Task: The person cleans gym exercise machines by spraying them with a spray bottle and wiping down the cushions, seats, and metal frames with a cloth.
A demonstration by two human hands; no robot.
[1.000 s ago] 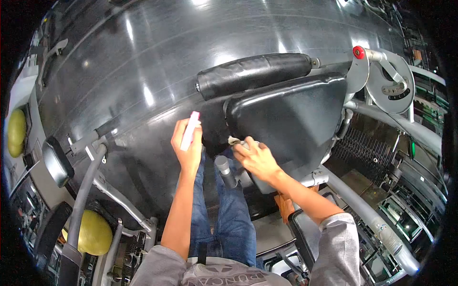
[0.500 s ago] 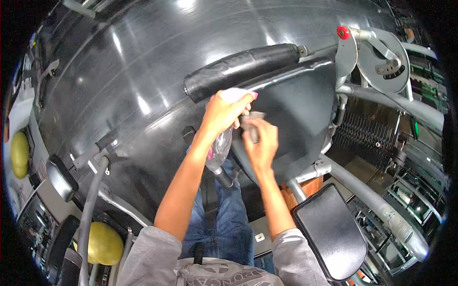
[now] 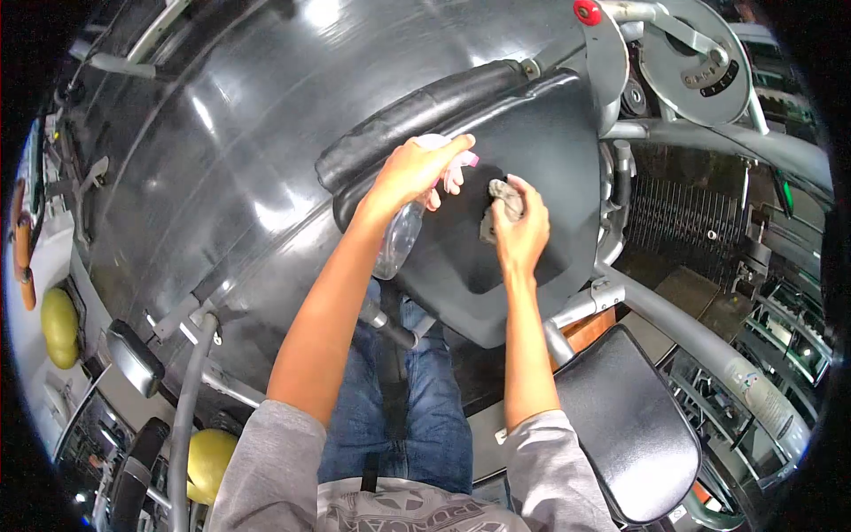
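Note:
My left hand (image 3: 417,175) is wrapped round the neck of a clear spray bottle (image 3: 401,244), whose white and pink head pokes out above my fingers. The bottle hangs over the near left edge of a black padded seat (image 3: 550,151). To its right, my right hand (image 3: 523,229) grips a crumpled greyish cloth (image 3: 503,206) between thumb and fingers. The cloth is over the seat's surface; whether it presses on it I cannot tell. A darker patch shows on the seat around the cloth.
A black roller pad (image 3: 417,120) lies along the seat's far left edge. A grey machine wheel with a red knob (image 3: 586,11) stands at upper right. Another black pad (image 3: 628,421) is beside my right arm. Metal frame tubes (image 3: 709,363) and yellow balls (image 3: 211,465) surround the spot.
My right hand has moved right with the cloth, away from my left hand and out over the seat. The bottle has shifted slightly up and left. The view has also shifted.

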